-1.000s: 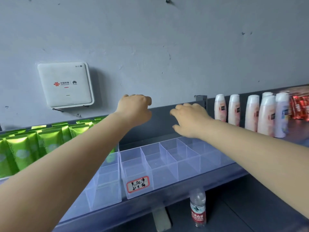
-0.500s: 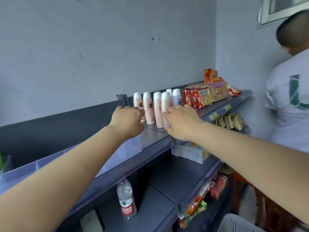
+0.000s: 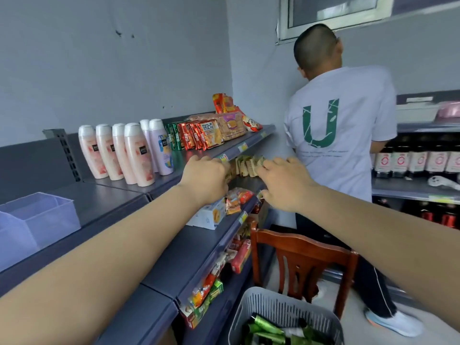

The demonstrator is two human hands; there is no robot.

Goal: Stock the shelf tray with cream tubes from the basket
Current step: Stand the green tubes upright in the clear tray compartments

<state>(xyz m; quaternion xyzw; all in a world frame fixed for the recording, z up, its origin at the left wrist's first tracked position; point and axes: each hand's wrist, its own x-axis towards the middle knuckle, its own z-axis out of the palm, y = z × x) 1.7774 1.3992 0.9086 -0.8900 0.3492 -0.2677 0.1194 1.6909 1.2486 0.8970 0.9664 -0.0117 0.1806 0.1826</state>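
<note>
Left hand: the left hand (image 3: pixel 205 180) is out in front of the shelves with its fingers curled in loosely — it holds nothing.
Right hand: the right hand (image 3: pixel 286 184) is out beside it, a gap between them, fingers bent and a little spread, back of the hand up, holding nothing.
Basket: the grey slotted basket (image 3: pixel 281 310) sits low at the bottom edge, near the wooden chair (image 3: pixel 302 260).
Cream tubes: shiny green cream tubes (image 3: pixel 270 331) lie piled inside the basket — well below both hands.
Shelf tray: the clear plastic tray (image 3: pixel 42 215) with dividers sits on the top shelf (image 3: pixel 107 197) at the far left; the part in view has nothing in it.
Bottles: a row of pink bottles with white caps (image 3: pixel 119 153) stands upright on the same shelf, to the right of the tray.
Snacks: red cookie packs (image 3: pixel 199 136) stand just beside the bottles.
Other person: someone in a white shirt with a green U (image 3: pixel 341 130) stands at the far shelves, back turned.
</note>
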